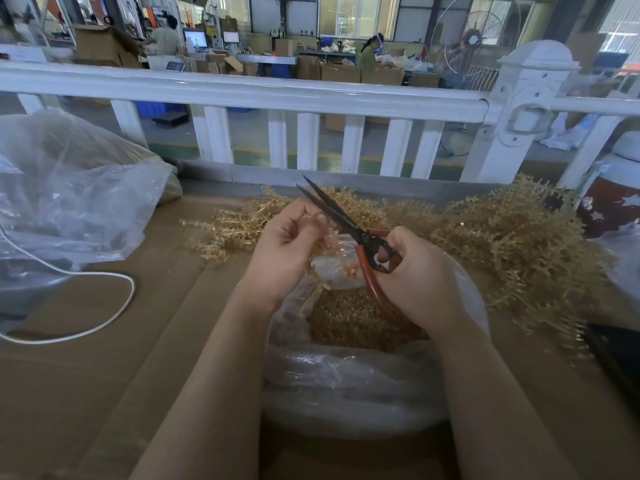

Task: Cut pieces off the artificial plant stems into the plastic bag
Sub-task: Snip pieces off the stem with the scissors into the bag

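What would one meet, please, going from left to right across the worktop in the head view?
Large clear plastic bag → white cable → left hand → scissors → right hand → pile of golden artificial plant stems → red patterned container.

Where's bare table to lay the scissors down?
Bare cardboard lies left of the plastic bag, out to the white cable. Right of the bag it is crowded: the stem pile and a dark object.
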A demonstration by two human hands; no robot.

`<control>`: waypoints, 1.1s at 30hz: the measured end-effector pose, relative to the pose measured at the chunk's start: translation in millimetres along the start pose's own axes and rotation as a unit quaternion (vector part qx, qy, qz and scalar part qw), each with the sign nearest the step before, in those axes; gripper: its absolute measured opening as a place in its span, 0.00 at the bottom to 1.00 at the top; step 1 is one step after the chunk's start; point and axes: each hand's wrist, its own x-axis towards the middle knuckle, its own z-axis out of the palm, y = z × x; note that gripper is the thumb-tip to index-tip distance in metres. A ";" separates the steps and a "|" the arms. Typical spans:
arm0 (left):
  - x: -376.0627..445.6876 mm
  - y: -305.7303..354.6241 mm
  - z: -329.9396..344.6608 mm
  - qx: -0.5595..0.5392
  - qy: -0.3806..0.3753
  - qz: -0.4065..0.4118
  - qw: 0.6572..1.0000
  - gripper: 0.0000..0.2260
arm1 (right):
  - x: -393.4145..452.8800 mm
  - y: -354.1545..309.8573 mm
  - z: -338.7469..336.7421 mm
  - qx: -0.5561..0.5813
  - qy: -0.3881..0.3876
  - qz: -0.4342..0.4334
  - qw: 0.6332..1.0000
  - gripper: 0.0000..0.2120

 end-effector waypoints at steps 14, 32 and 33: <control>0.9 -0.6 9.7 0.036 -0.020 0.016 0.999 0.04 | 8.0 -18.5 0.8 0.312 -0.092 0.124 0.937 0.10; -1.1 3.7 -0.2 -0.095 -0.115 -0.252 0.956 0.15 | 8.8 -11.9 -5.6 0.479 0.018 0.091 0.873 0.10; -1.4 3.9 0.3 -0.084 -0.119 -0.243 0.959 0.14 | 9.1 -11.2 -4.3 0.473 0.017 0.089 0.876 0.10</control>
